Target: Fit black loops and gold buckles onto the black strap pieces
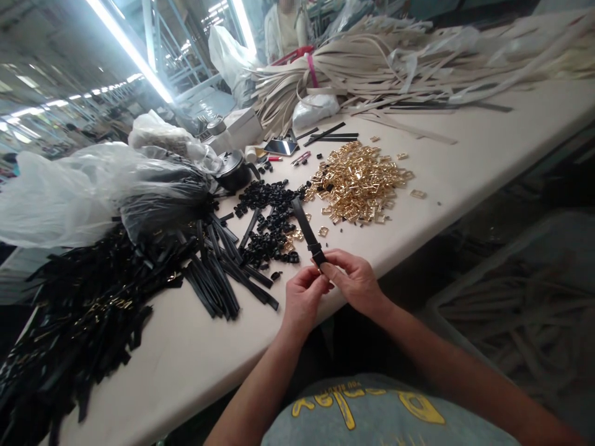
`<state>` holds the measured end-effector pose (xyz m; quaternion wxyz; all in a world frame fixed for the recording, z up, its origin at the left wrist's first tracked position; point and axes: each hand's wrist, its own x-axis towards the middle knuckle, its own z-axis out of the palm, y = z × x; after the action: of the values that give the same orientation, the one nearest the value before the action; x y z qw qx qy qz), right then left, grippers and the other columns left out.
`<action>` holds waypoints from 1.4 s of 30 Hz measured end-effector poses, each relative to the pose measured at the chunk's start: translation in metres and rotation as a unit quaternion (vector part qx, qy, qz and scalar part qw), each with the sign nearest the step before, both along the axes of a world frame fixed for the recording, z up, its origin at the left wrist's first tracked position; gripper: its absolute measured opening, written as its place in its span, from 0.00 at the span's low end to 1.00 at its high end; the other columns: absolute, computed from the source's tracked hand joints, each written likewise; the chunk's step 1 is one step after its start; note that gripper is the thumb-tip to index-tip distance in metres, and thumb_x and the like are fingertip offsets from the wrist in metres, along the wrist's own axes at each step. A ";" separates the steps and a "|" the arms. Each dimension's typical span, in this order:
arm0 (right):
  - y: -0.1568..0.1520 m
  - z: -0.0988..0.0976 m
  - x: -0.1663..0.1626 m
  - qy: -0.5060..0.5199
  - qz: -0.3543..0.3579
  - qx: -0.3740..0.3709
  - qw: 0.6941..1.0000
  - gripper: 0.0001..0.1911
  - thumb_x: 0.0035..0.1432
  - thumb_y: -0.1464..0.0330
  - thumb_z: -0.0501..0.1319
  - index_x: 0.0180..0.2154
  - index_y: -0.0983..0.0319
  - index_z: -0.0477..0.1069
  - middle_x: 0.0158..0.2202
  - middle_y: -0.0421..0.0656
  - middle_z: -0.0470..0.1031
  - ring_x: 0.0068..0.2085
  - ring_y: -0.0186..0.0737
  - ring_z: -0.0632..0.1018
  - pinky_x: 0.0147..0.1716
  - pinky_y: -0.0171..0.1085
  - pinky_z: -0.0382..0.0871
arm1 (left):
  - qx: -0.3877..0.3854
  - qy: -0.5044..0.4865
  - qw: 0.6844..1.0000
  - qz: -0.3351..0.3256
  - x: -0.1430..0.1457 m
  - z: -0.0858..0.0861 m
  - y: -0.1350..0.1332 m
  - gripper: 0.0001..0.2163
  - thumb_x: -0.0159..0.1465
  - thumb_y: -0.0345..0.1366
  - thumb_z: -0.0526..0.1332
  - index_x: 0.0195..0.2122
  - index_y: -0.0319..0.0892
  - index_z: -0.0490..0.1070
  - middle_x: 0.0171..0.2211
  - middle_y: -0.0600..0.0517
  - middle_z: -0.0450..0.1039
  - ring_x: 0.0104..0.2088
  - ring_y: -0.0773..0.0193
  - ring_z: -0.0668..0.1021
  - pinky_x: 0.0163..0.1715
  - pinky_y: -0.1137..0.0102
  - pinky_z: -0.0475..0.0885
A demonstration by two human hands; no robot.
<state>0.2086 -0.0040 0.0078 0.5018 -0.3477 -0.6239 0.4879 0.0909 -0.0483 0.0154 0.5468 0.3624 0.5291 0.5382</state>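
A black strap slants up and away from my fingers, with a black keeper loop around it near its lower end. My left hand pinches at that lower end, where a small glint of gold shows between the fingers. Closed on the same end from the other side is my right hand, its thumb lying over the strap. Both hands are at the table's front edge, and the fingers hide the tip of the strap. Just beyond lie a pile of small black loops and a heap of gold buckles.
Black straps lie in bundles at left, beside a large dark heap and plastic bags. A lidded black pot, a phone and long beige strips are farther back. Someone is across the table.
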 end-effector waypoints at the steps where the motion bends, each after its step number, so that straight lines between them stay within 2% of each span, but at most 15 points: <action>1: 0.001 0.001 0.000 -0.011 -0.003 0.007 1.000 0.11 0.61 0.62 0.60 0.37 0.61 0.78 0.38 0.44 0.79 0.39 0.41 0.79 0.41 0.38 0.72 | -0.001 0.008 1.000 -0.013 -0.002 0.001 -0.001 0.10 0.56 0.40 0.68 0.33 0.39 0.77 0.25 0.53 0.74 0.25 0.70 0.73 0.29 0.73 0.69; 4: 0.007 -0.001 0.001 -0.033 -0.008 0.003 0.999 0.13 0.62 0.61 0.58 0.36 0.62 0.76 0.34 0.44 0.80 0.36 0.40 0.79 0.37 0.38 0.72 | 0.003 0.038 0.999 -0.015 -0.024 0.003 -0.001 0.12 0.56 0.41 0.68 0.38 0.40 0.77 0.29 0.51 0.77 0.25 0.69 0.75 0.28 0.73 0.69; 9: 0.015 -0.011 0.000 0.022 0.021 -0.086 0.996 0.17 0.60 0.54 0.59 0.34 0.63 0.72 0.28 0.44 0.79 0.30 0.39 0.80 0.33 0.37 0.74 | 0.039 0.120 0.985 0.121 -0.094 0.011 0.003 0.12 0.54 0.43 0.68 0.34 0.40 0.76 0.29 0.51 0.76 0.25 0.69 0.75 0.26 0.75 0.68; 12: 0.015 -0.013 -0.002 0.025 0.034 -0.107 0.993 0.19 0.58 0.52 0.60 0.33 0.62 0.70 0.25 0.43 0.78 0.27 0.39 0.79 0.30 0.36 0.74 | 0.033 0.255 0.961 0.102 -0.123 0.014 0.001 0.10 0.54 0.41 0.68 0.33 0.41 0.76 0.27 0.53 0.75 0.26 0.68 0.74 0.27 0.73 0.67; 14: 0.014 -0.013 -0.003 0.011 0.033 -0.100 0.994 0.19 0.58 0.52 0.60 0.33 0.62 0.70 0.25 0.42 0.78 0.26 0.38 0.79 0.29 0.36 0.74 | 0.039 0.379 0.923 0.045 -0.128 0.014 -0.003 0.07 0.56 0.39 0.67 0.31 0.42 0.77 0.27 0.53 0.74 0.27 0.66 0.73 0.28 0.72 0.67; 16: 0.014 -0.012 -0.003 -0.007 0.033 -0.088 0.996 0.18 0.59 0.53 0.59 0.32 0.62 0.70 0.25 0.42 0.77 0.26 0.38 0.78 0.29 0.36 0.73 | 0.054 0.495 0.867 -0.021 -0.127 0.012 -0.004 0.03 0.57 0.37 0.65 0.31 0.44 0.77 0.30 0.52 0.74 0.28 0.64 0.74 0.31 0.70 0.67; 19: 0.013 -0.011 -0.003 -0.029 0.038 -0.069 0.996 0.16 0.60 0.55 0.59 0.32 0.62 0.70 0.25 0.42 0.77 0.25 0.37 0.77 0.27 0.35 0.72 | 0.068 0.607 0.788 -0.077 -0.122 0.010 0.000 0.03 0.57 0.33 0.64 0.33 0.45 0.76 0.32 0.51 0.74 0.31 0.62 0.75 0.35 0.67 0.68; 21: 0.013 -0.011 -0.003 -0.036 0.037 -0.062 0.997 0.14 0.60 0.57 0.58 0.32 0.62 0.70 0.25 0.42 0.77 0.25 0.36 0.77 0.27 0.34 0.71 | 0.065 0.637 0.763 -0.084 -0.121 0.010 0.005 0.03 0.57 0.32 0.64 0.32 0.45 0.75 0.31 0.51 0.74 0.32 0.60 0.75 0.36 0.66 0.67; 23: 0.013 -0.011 -0.003 -0.044 0.035 -0.057 0.997 0.13 0.61 0.59 0.58 0.32 0.62 0.70 0.24 0.41 0.77 0.25 0.36 0.77 0.27 0.34 0.70 | 0.060 0.645 0.757 -0.089 -0.121 0.011 0.010 0.02 0.56 0.32 0.64 0.31 0.44 0.75 0.30 0.51 0.74 0.32 0.60 0.75 0.35 0.66 0.67; 25: 0.012 -0.011 -0.003 -0.055 0.038 -0.051 0.996 0.12 0.61 0.60 0.58 0.32 0.62 0.70 0.25 0.41 0.77 0.25 0.36 0.77 0.27 0.33 0.70 | 0.061 0.634 0.765 -0.095 -0.122 0.012 0.014 0.01 0.56 0.32 0.64 0.30 0.44 0.75 0.30 0.51 0.74 0.31 0.61 0.74 0.35 0.67 0.67; 27: 0.012 -0.011 -0.004 -0.067 0.042 -0.048 0.996 0.12 0.61 0.60 0.58 0.32 0.62 0.70 0.25 0.41 0.78 0.25 0.36 0.78 0.27 0.33 0.71 | 0.062 0.593 0.798 -0.090 -0.121 0.013 0.016 0.02 0.56 0.32 0.64 0.29 0.43 0.76 0.28 0.52 0.73 0.29 0.63 0.74 0.34 0.68 0.68; 31: 0.010 -0.011 -0.006 -0.075 0.052 -0.057 0.994 0.11 0.61 0.61 0.58 0.32 0.62 0.70 0.26 0.42 0.79 0.25 0.35 0.78 0.27 0.33 0.71 | 0.012 0.342 0.938 -0.059 -0.108 0.013 0.017 0.07 0.56 0.38 0.65 0.33 0.41 0.76 0.26 0.52 0.74 0.26 0.65 0.75 0.30 0.70 0.70; 33: 0.010 -0.011 -0.006 -0.074 0.059 -0.062 0.994 0.11 0.61 0.61 0.57 0.32 0.62 0.70 0.26 0.42 0.79 0.25 0.35 0.78 0.27 0.32 0.71 | -0.017 0.193 0.980 -0.043 -0.097 0.011 0.018 0.12 0.56 0.41 0.66 0.36 0.39 0.75 0.29 0.50 0.76 0.28 0.64 0.77 0.30 0.70 0.72; 36: 0.009 -0.010 -0.006 -0.071 0.068 -0.066 0.993 0.12 0.62 0.61 0.57 0.33 0.62 0.70 0.26 0.42 0.79 0.26 0.35 0.78 0.28 0.32 0.72 | -0.020 0.083 0.996 -0.020 -0.080 0.008 0.021 0.13 0.55 0.42 0.67 0.37 0.39 0.75 0.29 0.49 0.78 0.27 0.65 0.79 0.30 0.70 0.74; 42: 0.010 -0.008 -0.005 -0.066 0.067 -0.074 0.993 0.13 0.62 0.59 0.57 0.34 0.62 0.72 0.26 0.42 0.79 0.26 0.35 0.79 0.28 0.32 0.72 | 0.031 0.076 0.996 -0.014 -0.058 -0.002 0.026 0.13 0.56 0.43 0.67 0.37 0.40 0.76 0.25 0.52 0.76 0.23 0.68 0.76 0.27 0.71 0.73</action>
<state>0.2033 0.0056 0.0000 0.3987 -0.3730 -0.6401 0.5405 0.0333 -0.0223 0.0137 0.5008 0.4268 0.5471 0.5174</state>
